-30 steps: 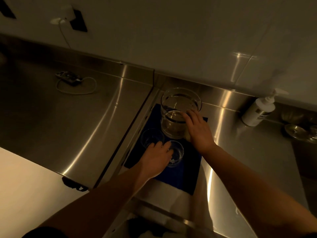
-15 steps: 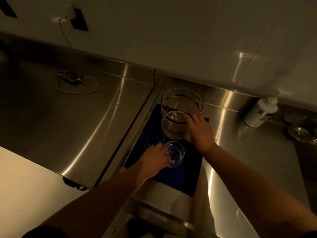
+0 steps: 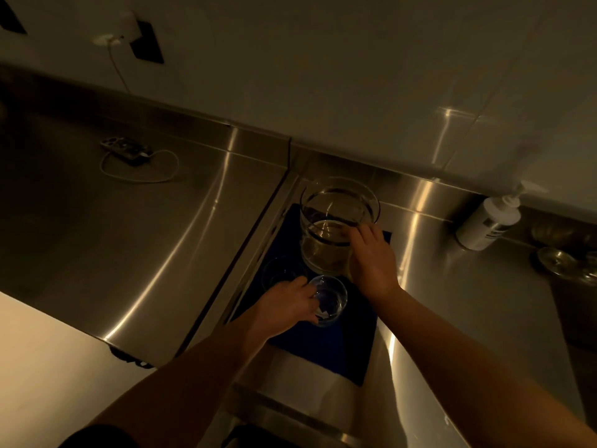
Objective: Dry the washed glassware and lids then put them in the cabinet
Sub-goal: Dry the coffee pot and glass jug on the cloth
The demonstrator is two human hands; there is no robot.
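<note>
On the dark blue mat (image 3: 326, 347), near its far edge, stands a big glass jar (image 3: 337, 221), upright and open at the top. The right hand (image 3: 373, 263) touches its near right side, fingers bent against the glass wall; whether they really grip it I cannot tell. Just before the jar, at the middle of the mat, stands a small glass (image 3: 329, 300). The left hand (image 3: 284, 307) holds it from the left, fingers curled around its side. Another small glass (image 3: 279, 273) stands just beside, at the left edge of the mat. The mat lies on a steel counter (image 3: 468, 318). At the counter's far right edge leans a white pump bottle (image 3: 487, 221). Far left on the counter lies a power strip (image 3: 127, 150) with its white cable.
</note>
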